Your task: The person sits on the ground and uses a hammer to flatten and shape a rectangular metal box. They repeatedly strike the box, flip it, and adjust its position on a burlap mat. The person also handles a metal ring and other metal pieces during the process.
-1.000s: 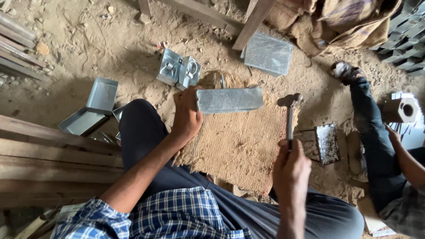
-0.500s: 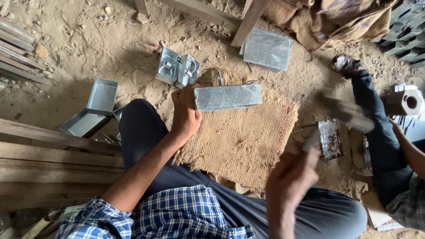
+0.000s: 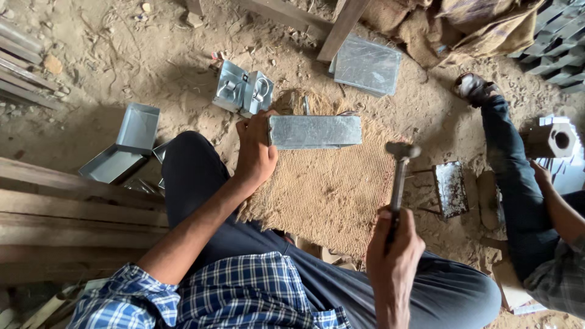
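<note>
Galvanised sheet-metal box (image 3: 315,131), a long grey rectangle, lies on a woven jute mat (image 3: 329,195) spread over the dirt floor (image 3: 91,55), its long axis running from nine to three o'clock across the view. At its nine o'clock end the left hand (image 3: 256,149) presses against it, fingers (image 3: 251,125) curled closed over the short edge and steadying it. From the right hand (image 3: 393,244) the box lies at about eleven o'clock and apart from it; the left hand is the nearer of the two. The right hand's fingers are wrapped tight around the handle of a hammer (image 3: 399,176), whose head sits just off the box's three o'clock end, near its lower corner, without visibly touching it. Folded metal brackets (image 3: 242,91) rest at twelve o'clock beyond the left hand, an open metal tray (image 3: 122,143) at nine o'clock beside the knee, a flat metal sheet (image 3: 367,64) toward one o'clock. Another person's leg (image 3: 512,164) stretches in at three o'clock, beside a small rusted plate (image 3: 451,189)
</note>
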